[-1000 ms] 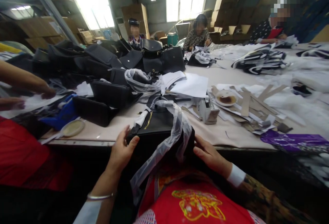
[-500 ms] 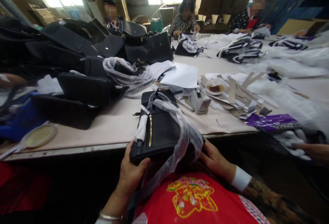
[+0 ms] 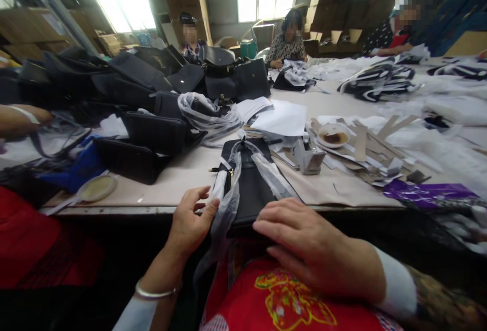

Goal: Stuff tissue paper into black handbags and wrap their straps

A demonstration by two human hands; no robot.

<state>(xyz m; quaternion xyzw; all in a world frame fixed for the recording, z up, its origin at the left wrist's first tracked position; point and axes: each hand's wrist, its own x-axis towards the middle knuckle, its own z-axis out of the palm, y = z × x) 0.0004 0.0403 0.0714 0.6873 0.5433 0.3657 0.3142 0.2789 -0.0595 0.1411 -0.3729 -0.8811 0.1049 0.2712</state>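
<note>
A black leather backpack (image 3: pixel 251 189) lies at the table's front edge, its near end over the edge toward my red apron. Two straps in cloudy plastic wrap (image 3: pixel 268 166) run down from its top, one on each side. White wrapping (image 3: pixel 218 187) and a gold zipper show at its left side. Beside that side is my left hand (image 3: pixel 192 222), open, thumb and curved fingers apart; whether it touches the wrapping is hard to tell. My right hand (image 3: pixel 308 242) is open over the near right part of the backpack, its fingers stretched out and hiding that corner.
Black bags (image 3: pixel 152 131) are piled at the left, near a blue bin (image 3: pixel 72 166) and a round lid-like dish (image 3: pixel 97 189). Behind the backpack lie white papers (image 3: pixel 283 118). Cardboard strips (image 3: pixel 360 143), a bowl (image 3: pixel 333 137) and purple plastic (image 3: pixel 428 194) are rightward. Co-workers sit around.
Both hands have let go of the backpack's sides. My right hand has come in over its near end. One wrapped strap now lies to the left; the straps are spread apart.
</note>
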